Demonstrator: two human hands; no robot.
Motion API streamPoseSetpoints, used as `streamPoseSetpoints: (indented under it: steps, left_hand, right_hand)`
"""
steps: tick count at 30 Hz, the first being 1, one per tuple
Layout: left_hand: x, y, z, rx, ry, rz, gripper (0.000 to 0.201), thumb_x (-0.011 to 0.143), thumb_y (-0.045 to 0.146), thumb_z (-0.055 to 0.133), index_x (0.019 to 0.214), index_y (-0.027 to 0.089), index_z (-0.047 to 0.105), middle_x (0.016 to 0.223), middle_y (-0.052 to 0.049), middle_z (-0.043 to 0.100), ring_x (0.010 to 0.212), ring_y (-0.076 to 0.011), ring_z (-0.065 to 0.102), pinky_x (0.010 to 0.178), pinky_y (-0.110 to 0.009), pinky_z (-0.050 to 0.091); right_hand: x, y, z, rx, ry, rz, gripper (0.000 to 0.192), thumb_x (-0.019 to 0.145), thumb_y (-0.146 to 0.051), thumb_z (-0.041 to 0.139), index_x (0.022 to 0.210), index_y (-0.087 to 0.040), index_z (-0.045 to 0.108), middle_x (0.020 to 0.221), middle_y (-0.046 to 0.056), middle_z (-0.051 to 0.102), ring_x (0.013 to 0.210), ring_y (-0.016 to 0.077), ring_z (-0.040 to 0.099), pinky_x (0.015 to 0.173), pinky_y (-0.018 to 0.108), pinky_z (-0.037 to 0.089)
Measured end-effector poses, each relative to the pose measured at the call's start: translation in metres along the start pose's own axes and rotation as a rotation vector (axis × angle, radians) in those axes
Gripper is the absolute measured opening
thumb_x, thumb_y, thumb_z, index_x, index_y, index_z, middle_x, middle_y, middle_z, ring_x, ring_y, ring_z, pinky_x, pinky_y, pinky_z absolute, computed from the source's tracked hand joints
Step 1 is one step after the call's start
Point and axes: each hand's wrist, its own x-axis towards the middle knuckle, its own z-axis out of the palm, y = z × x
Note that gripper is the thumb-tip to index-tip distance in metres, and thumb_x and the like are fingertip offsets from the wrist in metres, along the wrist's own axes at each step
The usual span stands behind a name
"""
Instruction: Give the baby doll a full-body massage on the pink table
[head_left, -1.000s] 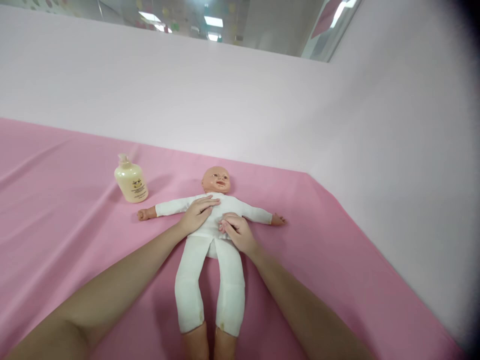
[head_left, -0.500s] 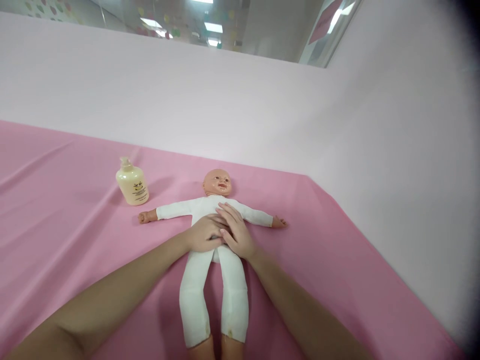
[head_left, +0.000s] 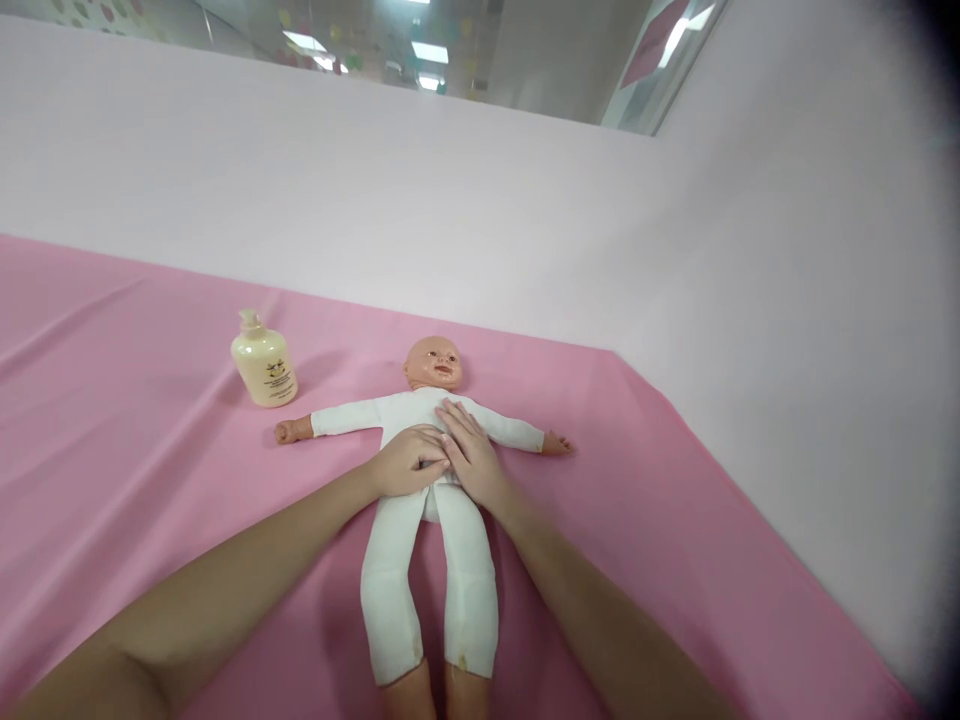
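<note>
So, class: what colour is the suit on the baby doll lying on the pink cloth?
White, plain and unpatterned; the baby doll's soft suit shows best in the head view.

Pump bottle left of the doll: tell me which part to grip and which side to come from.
Grip the pump bottle around its rounded cream body, below the narrow pump head, coming from the near right side with the left hand. It stands upright on the pink sheet, apart from the doll, so the fingers can wrap round it.
</note>
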Motion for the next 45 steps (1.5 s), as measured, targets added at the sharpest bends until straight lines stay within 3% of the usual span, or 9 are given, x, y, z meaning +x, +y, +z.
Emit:
streamPoseSetpoints:
  steps: [7,12,16,19,24,29,38,41,45]
  left_hand:
    - [-0.003,-0.004,0.0,-0.048,0.162,-0.088,0.037,0.097,0.031,0.039,0.081,0.022,0.071,0.086,-0.006,0.076,0.09,-0.0201,0.069,0.093,-0.038,0.05]
    - [-0.006,-0.018,0.0,0.048,0.302,-0.215,0.032,0.096,0.029,0.04,0.103,0.022,0.07,0.122,-0.008,0.069,0.115,-0.0224,0.062,0.104,-0.043,0.045]
    - [-0.008,-0.03,-0.001,0.115,0.279,-0.275,0.038,0.098,0.031,0.036,0.125,0.023,0.062,0.139,-0.008,0.059,0.134,-0.0243,0.049,0.115,-0.048,0.035]
    - [-0.01,-0.032,-0.001,0.179,0.272,-0.287,0.046,0.1,0.034,0.032,0.14,0.02,0.049,0.154,-0.011,0.042,0.146,-0.0256,0.033,0.119,-0.049,0.027]
    - [-0.013,-0.026,-0.002,0.25,0.299,-0.181,0.059,0.102,0.039,0.023,0.156,0.018,0.018,0.163,-0.012,0.019,0.153,-0.0261,0.008,0.122,-0.051,0.017]
    - [-0.011,-0.026,-0.006,0.219,0.123,-0.239,0.051,0.103,0.037,0.019,0.146,0.025,0.044,0.155,-0.005,0.041,0.15,-0.024,0.024,0.121,-0.051,0.018]
    - [-0.007,-0.038,0.001,0.21,0.251,-0.395,0.046,0.101,0.035,0.029,0.137,0.023,0.056,0.15,-0.006,0.048,0.145,-0.0234,0.036,0.119,-0.051,0.026]
    - [-0.009,-0.047,0.005,0.225,0.312,-0.43,0.048,0.101,0.037,0.03,0.14,0.02,0.051,0.15,-0.009,0.048,0.143,-0.0237,0.039,0.119,-0.048,0.028]
    - [-0.011,-0.055,0.011,0.263,0.36,-0.601,0.056,0.099,0.042,0.032,0.146,0.013,0.042,0.153,-0.015,0.042,0.146,-0.0292,0.033,0.12,-0.052,0.025]
  right_hand:
    - [0.001,0.005,0.002,-0.023,0.237,0.072,0.031,0.091,-0.022,0.046,0.121,-0.02,0.057,0.124,0.012,0.06,0.119,0.0269,0.053,0.106,0.05,0.042]
    - [0.0,0.004,0.001,-0.082,0.276,0.105,0.01,0.089,-0.022,0.049,0.095,-0.02,0.057,0.098,0.01,0.061,0.098,0.027,0.056,0.091,0.047,0.047]
    - [-0.002,0.001,-0.001,-0.057,0.246,0.041,0.008,0.089,-0.02,0.047,0.086,-0.022,0.055,0.088,0.007,0.061,0.088,0.0237,0.056,0.085,0.043,0.048]
    - [-0.005,-0.007,-0.007,-0.022,0.211,-0.113,0.016,0.088,-0.019,0.049,0.099,-0.022,0.06,0.102,0.009,0.064,0.1,0.0242,0.057,0.092,0.043,0.047]
    - [-0.007,-0.015,-0.014,0.001,-0.106,-0.422,0.038,0.088,-0.021,0.05,0.124,-0.026,0.062,0.139,0.007,0.058,0.131,0.0237,0.05,0.114,0.047,0.033]
    - [-0.004,-0.013,-0.015,-0.025,-0.235,-0.379,0.042,0.092,-0.028,0.051,0.133,-0.029,0.058,0.145,0.005,0.054,0.141,0.024,0.041,0.12,0.051,0.024]
    - [-0.002,-0.008,-0.008,0.167,-0.037,-0.309,0.027,0.097,-0.029,0.046,0.096,-0.024,0.072,0.099,0.006,0.076,0.114,0.0221,0.064,0.109,0.047,0.039]
    - [-0.001,-0.008,-0.007,0.177,0.037,-0.255,0.032,0.098,-0.031,0.044,0.079,-0.022,0.068,0.08,0.005,0.071,0.089,0.02,0.066,0.097,0.042,0.047]
    - [-0.002,-0.008,-0.005,0.076,0.18,-0.084,0.037,0.095,-0.029,0.042,0.059,-0.023,0.048,0.06,0.0,0.051,0.064,0.0168,0.05,0.07,0.033,0.044]
